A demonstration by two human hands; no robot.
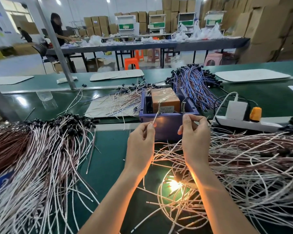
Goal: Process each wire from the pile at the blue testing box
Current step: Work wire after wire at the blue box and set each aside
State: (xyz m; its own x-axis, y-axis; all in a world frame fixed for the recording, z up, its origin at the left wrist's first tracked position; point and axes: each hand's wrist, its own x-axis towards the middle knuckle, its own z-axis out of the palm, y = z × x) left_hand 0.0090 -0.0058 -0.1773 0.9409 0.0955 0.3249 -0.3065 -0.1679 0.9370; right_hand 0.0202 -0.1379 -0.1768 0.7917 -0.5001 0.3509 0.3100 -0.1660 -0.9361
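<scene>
**Risk:** the wire (155,118) may slip off the upright screw (159,105) it meets, because only the fingertips steady it. Loose strands from the pile (243,157), at 4 o'clock of the blue testing box (167,125), could snag the forearms.

**Left hand** (140,134): fingers curled, thumb and forefinger pinching the wire, which runs toward 1 o'clock from the fingertips to the box.

**Right hand** (195,130): fingers curled at the box's front rim, apparently pinching the other end. That end is too thin to confirm.
</scene>
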